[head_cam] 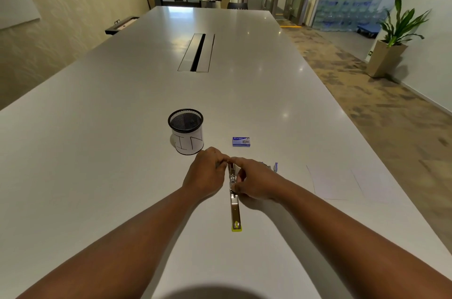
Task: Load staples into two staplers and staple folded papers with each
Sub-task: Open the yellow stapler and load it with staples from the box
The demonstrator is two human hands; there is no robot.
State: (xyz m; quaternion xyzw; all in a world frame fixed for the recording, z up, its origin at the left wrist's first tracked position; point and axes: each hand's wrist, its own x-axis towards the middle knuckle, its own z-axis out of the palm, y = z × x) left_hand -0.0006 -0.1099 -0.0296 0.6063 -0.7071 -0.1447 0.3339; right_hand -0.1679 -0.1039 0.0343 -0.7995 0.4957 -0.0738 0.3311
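A stapler (235, 210) lies swung fully open on the white table (97, 152), its metal channel facing up and a yellow-green tip nearest me. My left hand (205, 174) pinches at its far end, fingers closed on the stapler. My right hand (254, 181) grips the stapler's middle from the right side. A blue staple box (241, 141) sits closed just beyond the hands. A second, opened blue box (275, 167) peeks out behind my right hand. White papers (342, 182) lie flat to the right. I cannot make out a staple strip between the fingers.
A black mesh pen cup (186, 131) with a paper label stands left of the staple box. A cable slot (197, 53) runs along the table's middle. The table's right edge drops to carpet; a potted plant (391, 42) stands by the wall.
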